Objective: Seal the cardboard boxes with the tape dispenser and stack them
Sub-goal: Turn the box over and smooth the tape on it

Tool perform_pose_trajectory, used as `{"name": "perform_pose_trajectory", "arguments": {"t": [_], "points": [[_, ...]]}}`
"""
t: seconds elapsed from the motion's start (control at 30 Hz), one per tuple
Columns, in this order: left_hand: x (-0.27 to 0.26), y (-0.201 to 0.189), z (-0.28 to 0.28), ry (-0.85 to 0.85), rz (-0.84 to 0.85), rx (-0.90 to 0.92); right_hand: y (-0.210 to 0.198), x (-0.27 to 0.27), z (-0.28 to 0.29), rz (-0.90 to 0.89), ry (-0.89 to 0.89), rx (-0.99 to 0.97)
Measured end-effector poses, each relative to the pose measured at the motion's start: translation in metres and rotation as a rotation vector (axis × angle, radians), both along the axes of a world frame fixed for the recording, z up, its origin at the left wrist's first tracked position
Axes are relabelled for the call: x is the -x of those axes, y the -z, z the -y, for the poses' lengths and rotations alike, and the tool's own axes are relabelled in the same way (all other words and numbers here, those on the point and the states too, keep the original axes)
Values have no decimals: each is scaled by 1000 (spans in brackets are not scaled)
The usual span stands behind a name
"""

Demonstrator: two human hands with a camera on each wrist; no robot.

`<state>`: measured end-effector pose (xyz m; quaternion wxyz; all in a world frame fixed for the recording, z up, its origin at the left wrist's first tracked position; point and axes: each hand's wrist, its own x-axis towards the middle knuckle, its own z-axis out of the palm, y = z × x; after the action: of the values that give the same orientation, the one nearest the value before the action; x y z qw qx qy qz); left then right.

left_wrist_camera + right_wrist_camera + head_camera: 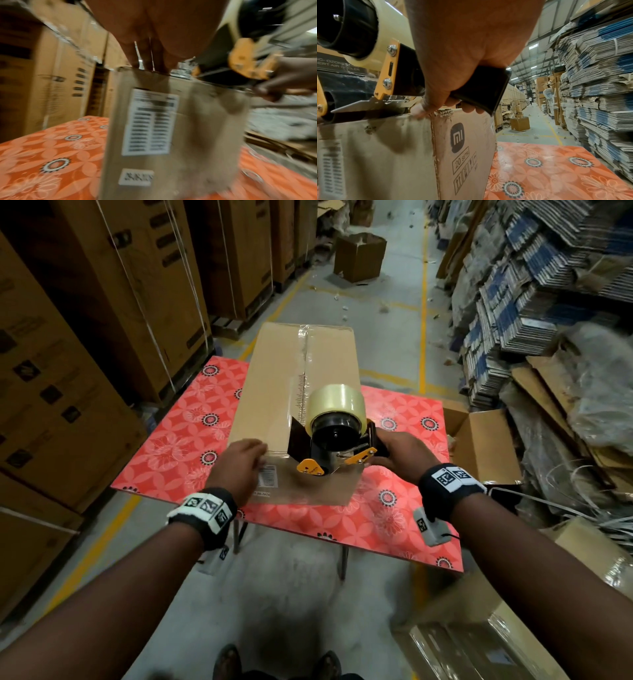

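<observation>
A long cardboard box (274, 392) lies on the red flowered table (164, 446), with clear tape running down its top seam. My right hand (399, 451) grips the black handle of the tape dispenser (334, 436), which sits at the box's near top edge with its roll of clear tape upward. In the right wrist view the right hand (471, 56) wraps the handle above the box (388, 155) and the dispenser (368, 54). My left hand (243, 463) rests flat on the near left top edge; its fingers (147, 54) reach over the box (171, 135) beside the dispenser (247, 59).
An open cardboard box (486, 446) stands on the floor right of the table. Tall cartons (68, 354) line the left, stacked flat cardboard (520, 302) the right. Another open box (359, 256) sits in the aisle ahead. Wrapped boxes (479, 631) lie near my right foot.
</observation>
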<state>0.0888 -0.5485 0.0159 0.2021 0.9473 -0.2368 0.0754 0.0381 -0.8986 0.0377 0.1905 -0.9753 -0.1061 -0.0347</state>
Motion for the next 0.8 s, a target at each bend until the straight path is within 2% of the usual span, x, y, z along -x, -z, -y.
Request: {"name": "perform_pose_trajectory", "arguments": {"t": [0.1, 0.27, 0.57, 0.8], "points": [[25, 3, 21, 116, -111, -210, 2, 0, 0, 14, -12, -12], [27, -5, 45, 170, -136, -422, 4, 2, 2, 2, -9, -54], [25, 2, 49, 166, -156, -343, 1, 8, 15, 7, 31, 1], [23, 3, 48, 170, -162, -359, 0, 19, 64, -20, 112, -8]]}}
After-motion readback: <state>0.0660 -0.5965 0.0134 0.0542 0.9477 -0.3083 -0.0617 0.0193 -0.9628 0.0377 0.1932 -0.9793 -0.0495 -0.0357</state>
